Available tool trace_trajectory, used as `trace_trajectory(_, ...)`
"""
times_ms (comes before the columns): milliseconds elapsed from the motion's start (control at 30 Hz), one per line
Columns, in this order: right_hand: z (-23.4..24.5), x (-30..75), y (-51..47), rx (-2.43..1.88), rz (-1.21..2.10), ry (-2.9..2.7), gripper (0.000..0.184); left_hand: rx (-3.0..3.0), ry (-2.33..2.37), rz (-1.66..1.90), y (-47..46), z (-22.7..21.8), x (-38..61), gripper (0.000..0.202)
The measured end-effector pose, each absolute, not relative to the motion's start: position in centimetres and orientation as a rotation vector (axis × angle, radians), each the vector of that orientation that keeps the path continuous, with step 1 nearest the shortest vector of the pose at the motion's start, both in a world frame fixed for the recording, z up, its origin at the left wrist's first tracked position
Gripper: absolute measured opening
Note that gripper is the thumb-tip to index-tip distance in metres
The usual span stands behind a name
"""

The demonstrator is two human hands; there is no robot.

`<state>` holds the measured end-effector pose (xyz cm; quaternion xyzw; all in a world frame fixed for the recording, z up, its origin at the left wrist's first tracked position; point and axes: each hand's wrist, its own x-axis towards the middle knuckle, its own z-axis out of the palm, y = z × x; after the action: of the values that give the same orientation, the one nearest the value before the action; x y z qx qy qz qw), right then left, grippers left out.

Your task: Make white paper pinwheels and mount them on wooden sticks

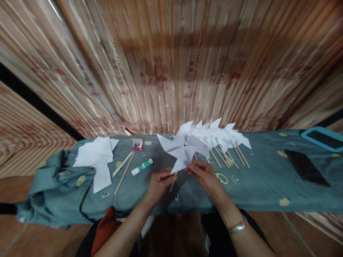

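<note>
A white paper pinwheel (183, 146) with a metal pin at its centre is held up over the table in front of me. My left hand (161, 181) is closed around its wooden stick (173, 184), just under the paper. The fingers of my right hand (201, 172) pinch the lower right edge of a paper blade. Behind and to the right lies a row of finished-looking white pinwheels (223, 134), overlapping, their sticks pointing toward me. Part of that row is hidden by the held pinwheel.
At left are white paper sheets (92, 153), a small red box of pins (137, 144), a wooden stick (124, 173), a white rod (122, 164) and a glue stick (142, 167). Yellow-green-handled scissors (222, 178), a phone (307, 167) and a blue-framed tablet (324, 138) lie at right. A curtain (171, 71) hangs behind.
</note>
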<state>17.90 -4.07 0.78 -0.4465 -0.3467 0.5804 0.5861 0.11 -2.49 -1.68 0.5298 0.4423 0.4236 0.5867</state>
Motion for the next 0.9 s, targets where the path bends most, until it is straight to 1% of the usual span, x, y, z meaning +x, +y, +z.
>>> trace_trajectory(100, 0.5, 17.3, -4.0, -1.038, 1.353, -0.862, 0.025, 1.218, 0.992, 0.974, -2.6, -1.7, 0.2, 0.022)
trace_trajectory(233, 0.7, 16.6, -4.2, -1.022, 1.357, -1.018, 0.023, 1.260, 0.975, 0.981, -2.6, -1.5, 0.2, 0.018)
trace_trajectory(433, 2.4, 17.6, -5.3, -1.035, 1.366, -1.123, 0.026, 1.237, 1.055, 1.011, -2.5, -1.2, -0.5, 0.015)
trace_trajectory(533, 3.2, 19.8, -5.6, -0.993, 1.295, -0.952, 0.030, 1.189, 1.092, 1.006, -2.6, -1.4, -0.8, 0.018)
trace_trajectory(667, 3.5, 22.4, -5.4, -0.928, 1.121, -0.648, 0.025, 1.168, 1.072, 0.995, -2.8, -1.7, -1.2, 0.019)
trace_trajectory(800, 3.3, 23.4, -5.3, -0.967, 0.957, -0.647, 0.023, 1.211, 1.043, 0.979, -2.9, -1.8, -1.6, 0.018)
trace_trajectory(900, 3.0, 23.1, -5.3, -1.068, 0.899, -0.749, 0.028, 1.263, 1.037, 0.945, -3.0, -1.9, -1.9, 0.019)
